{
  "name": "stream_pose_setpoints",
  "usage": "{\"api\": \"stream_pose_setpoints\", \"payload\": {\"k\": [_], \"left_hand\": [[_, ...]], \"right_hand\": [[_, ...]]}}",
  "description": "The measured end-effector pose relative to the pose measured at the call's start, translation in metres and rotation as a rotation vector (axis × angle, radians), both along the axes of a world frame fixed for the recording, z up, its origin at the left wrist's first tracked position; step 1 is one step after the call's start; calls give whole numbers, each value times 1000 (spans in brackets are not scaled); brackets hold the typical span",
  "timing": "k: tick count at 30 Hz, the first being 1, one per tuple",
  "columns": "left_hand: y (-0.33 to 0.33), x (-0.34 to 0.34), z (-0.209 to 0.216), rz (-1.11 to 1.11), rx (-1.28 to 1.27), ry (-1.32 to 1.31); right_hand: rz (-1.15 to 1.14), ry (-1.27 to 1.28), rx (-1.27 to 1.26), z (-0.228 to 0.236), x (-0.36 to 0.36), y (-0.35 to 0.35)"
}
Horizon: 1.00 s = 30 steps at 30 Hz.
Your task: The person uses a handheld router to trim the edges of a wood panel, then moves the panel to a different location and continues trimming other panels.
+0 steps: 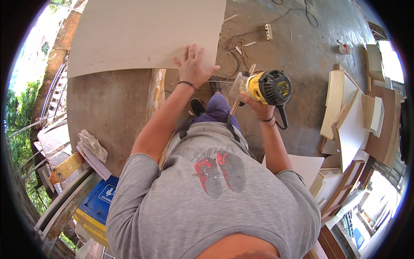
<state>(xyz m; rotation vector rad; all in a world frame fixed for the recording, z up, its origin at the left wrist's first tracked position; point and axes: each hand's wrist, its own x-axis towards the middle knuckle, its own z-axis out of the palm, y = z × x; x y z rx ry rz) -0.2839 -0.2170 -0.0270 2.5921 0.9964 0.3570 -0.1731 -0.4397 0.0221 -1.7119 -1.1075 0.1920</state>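
Note:
A large pale board (142, 36) reaches from the far edge of the view toward me. My left hand (194, 69) is at its near right corner, fingers spread and palm down. Whether the palm presses on the board or hovers just over it I cannot tell. To the right of the board, my right hand (254, 103) is wrapped round a trim router (271, 87) with a yellow body, black top and clear base. The router is tilted on its side in the air, its base toward the board, and its black cord drops past my wrist.
A power strip (268, 32) and loose cables lie on the concrete floor (302, 56) among wood scraps. Panels and cabinet parts (351, 125) stand stacked on the right. A blue-lidded bin (101, 196) is at the lower left, with a ladder (54, 93) farther off.

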Motion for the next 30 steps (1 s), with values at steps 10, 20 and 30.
{"api": "stream_pose_setpoints", "payload": {"k": [10, 20, 30], "left_hand": [[-31, -43, -13, -188, -66, -245], [-2, -43, -16, 818, -1575, -977], [-6, -13, -12, 1037, -1505, -1034]], "right_hand": [[56, -167, 18, -18, 21, 42], [291, -76, -70, -75, 23, 104], [312, -160, -62, -130, 51, 125]]}}
